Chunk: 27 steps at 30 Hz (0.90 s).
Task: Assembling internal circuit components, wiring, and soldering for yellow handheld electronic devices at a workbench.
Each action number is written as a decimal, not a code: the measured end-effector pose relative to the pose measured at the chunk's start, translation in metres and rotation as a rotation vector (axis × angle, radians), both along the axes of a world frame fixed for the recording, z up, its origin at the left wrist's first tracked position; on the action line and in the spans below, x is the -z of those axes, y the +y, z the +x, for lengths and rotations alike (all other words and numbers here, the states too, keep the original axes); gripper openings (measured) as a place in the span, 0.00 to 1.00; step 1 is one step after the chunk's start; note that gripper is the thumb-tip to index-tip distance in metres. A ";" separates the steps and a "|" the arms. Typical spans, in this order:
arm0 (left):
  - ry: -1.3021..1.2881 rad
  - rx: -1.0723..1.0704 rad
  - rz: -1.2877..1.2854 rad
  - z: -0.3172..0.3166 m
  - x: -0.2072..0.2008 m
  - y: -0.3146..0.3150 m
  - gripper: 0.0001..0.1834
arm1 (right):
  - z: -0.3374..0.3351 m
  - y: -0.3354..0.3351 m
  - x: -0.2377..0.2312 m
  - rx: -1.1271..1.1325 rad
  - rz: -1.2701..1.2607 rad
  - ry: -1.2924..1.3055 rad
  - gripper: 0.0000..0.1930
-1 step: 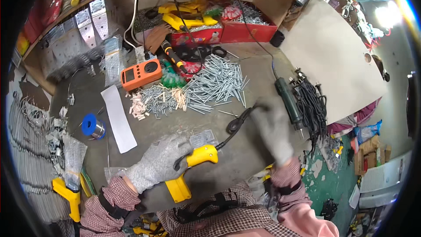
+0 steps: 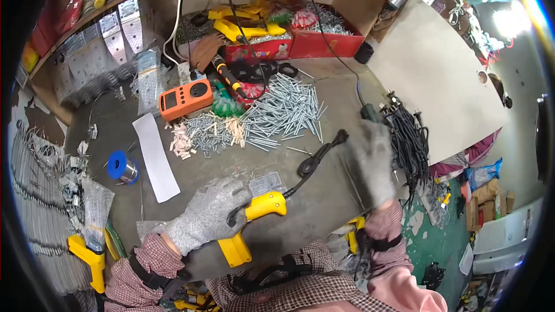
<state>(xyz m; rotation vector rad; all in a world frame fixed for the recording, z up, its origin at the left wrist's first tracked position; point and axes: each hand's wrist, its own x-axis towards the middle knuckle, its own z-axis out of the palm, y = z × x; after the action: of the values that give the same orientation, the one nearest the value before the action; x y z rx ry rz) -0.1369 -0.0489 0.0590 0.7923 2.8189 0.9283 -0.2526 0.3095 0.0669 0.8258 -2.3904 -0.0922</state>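
Observation:
My left hand (image 2: 208, 216), in a grey knit glove, is closed around the grip of a yellow gun-shaped tool (image 2: 263, 205) that lies on the grey bench top (image 2: 324, 196). A black cord (image 2: 315, 159) runs from the tool up to the right. My right hand (image 2: 373, 164), also gloved and motion-blurred, is at the bench's right edge over a dark green tool handle (image 2: 367, 113). Whether it grips that handle is unclear.
A heap of silver screws (image 2: 283, 110), pale wall plugs (image 2: 182, 141), an orange meter (image 2: 185, 98), a blue solder spool (image 2: 121, 167) and a white paper strip (image 2: 155, 156) lie ahead. Black cables (image 2: 407, 138) hang at the right edge, with red boxes (image 2: 312, 43) behind and a wooden board (image 2: 439, 75) to the right.
My right hand has shifted slightly up and to the right, covering more of the green tool handle. The left hand and the yellow tool stay put.

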 end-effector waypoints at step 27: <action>0.054 -0.203 0.093 0.022 0.021 0.048 0.31 | 0.009 -0.128 -0.018 -1.368 -1.143 -1.424 0.36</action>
<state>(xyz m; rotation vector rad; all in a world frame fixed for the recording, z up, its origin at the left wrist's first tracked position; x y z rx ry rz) -0.1152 -0.0011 0.0379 0.5553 2.9649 1.0874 -0.2437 0.1818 0.0850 1.8580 -1.4473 2.7173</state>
